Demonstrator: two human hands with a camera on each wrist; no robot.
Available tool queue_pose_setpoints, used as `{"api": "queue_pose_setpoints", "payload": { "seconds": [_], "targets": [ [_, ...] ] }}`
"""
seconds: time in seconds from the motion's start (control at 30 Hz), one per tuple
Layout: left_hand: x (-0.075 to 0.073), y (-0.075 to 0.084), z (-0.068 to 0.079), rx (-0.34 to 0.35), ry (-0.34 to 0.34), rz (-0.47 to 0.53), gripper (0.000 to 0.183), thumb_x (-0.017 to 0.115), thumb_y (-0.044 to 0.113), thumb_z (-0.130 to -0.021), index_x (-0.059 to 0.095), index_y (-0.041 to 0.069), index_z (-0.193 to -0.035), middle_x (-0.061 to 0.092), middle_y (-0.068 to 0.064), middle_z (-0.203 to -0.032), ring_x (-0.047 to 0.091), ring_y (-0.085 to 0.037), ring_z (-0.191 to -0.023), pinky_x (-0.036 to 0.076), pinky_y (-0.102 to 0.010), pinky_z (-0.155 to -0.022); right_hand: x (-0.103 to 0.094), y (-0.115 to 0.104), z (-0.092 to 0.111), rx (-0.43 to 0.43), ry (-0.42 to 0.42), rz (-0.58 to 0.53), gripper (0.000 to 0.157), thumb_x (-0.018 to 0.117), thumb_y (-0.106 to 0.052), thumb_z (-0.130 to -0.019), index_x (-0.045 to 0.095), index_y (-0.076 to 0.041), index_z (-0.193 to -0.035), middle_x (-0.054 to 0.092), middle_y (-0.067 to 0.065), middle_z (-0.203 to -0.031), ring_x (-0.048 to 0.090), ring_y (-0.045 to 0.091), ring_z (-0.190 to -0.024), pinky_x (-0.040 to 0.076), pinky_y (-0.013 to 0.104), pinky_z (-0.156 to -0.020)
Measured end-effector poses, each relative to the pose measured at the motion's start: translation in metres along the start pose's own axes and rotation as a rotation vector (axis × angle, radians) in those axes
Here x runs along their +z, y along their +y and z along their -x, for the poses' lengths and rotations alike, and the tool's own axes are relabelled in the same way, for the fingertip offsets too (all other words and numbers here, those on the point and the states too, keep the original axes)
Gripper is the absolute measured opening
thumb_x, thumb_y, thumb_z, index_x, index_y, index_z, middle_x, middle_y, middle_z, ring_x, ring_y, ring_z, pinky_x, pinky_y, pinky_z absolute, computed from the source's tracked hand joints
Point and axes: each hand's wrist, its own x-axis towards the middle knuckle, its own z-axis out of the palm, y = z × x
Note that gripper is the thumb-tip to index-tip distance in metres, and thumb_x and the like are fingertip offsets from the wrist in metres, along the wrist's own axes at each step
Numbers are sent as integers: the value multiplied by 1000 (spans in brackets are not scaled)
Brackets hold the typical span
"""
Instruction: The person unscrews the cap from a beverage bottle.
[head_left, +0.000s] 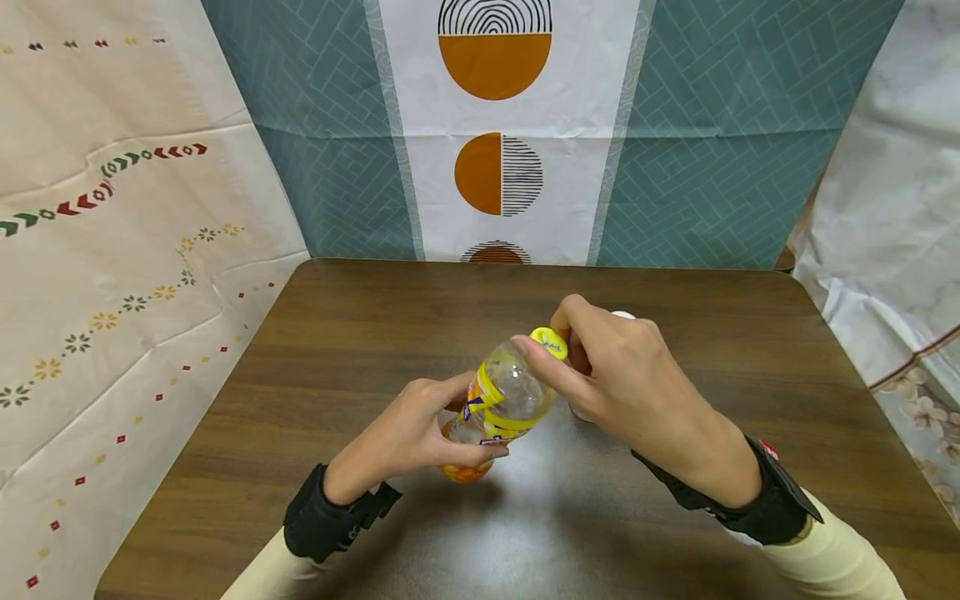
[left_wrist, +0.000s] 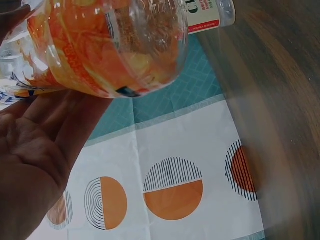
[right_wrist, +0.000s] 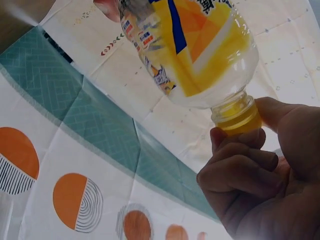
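A clear plastic drink bottle point(head_left: 517, 387) with a yellow and orange label is tilted over the table, its neck toward the right. My left hand point(head_left: 420, 429) grips the lower body, thumb on the near side and fingers behind. The yellow bottle cap point(head_left: 550, 342) sits at the neck, pinched between thumb and curled fingers of my right hand point(head_left: 630, 367). From the right wrist, the bottle cap point(right_wrist: 239, 120) shows around the threaded neck. In the left wrist view, the bottle's orange lower part point(left_wrist: 115, 45) looks see-through, with the left palm point(left_wrist: 35, 165) beneath it.
Behind my right hand stands another container with a white lid point(head_left: 622, 315), mostly hidden. Its printed label point(left_wrist: 202, 15) shows in the left wrist view. The brown wooden table point(head_left: 360, 333) ends at a patterned teal and white cloth point(head_left: 562, 200). Pale cloths point(head_left: 112, 250) hang at both sides.
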Motion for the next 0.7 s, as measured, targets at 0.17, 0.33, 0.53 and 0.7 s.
{"api": "queue_pose_setpoints", "payload": {
  "seconds": [0.17,0.33,0.53,0.7],
  "targets": [
    [0,0,0,18,-47,56,42,77,37,-75,58,23,-109,67,16,-92,63,-1,-83,56,-26,-74,-3,0,0,-39,-22,-32,45,43,-46,-97,47,-8,-73,40,-4,-53,33,4,-45,31,22,-33],
    [0,1,1,36,-85,96,41,77,33,-75,58,22,-109,68,13,-93,63,-2,-84,55,-26,-76,-6,3,-1,-109,-47,-60,45,44,-46,-97,49,-8,-73,38,-4,-55,31,5,-45,29,21,-34],
    [0,0,2,62,-115,133,43,79,28,-74,58,18,-110,69,9,-94,63,-2,-85,56,-26,-76,-7,10,-1,-192,-89,-112,42,45,-44,-97,51,-7,-76,38,-5,-58,33,4,-46,29,19,-35],
    [0,-2,3,67,-145,160,42,79,27,-74,59,18,-110,69,9,-93,63,-3,-84,56,-26,-76,-7,15,-4,-246,-117,-154,40,46,-43,-97,51,-7,-80,39,-5,-59,34,3,-48,30,18,-36]
  ]
}}
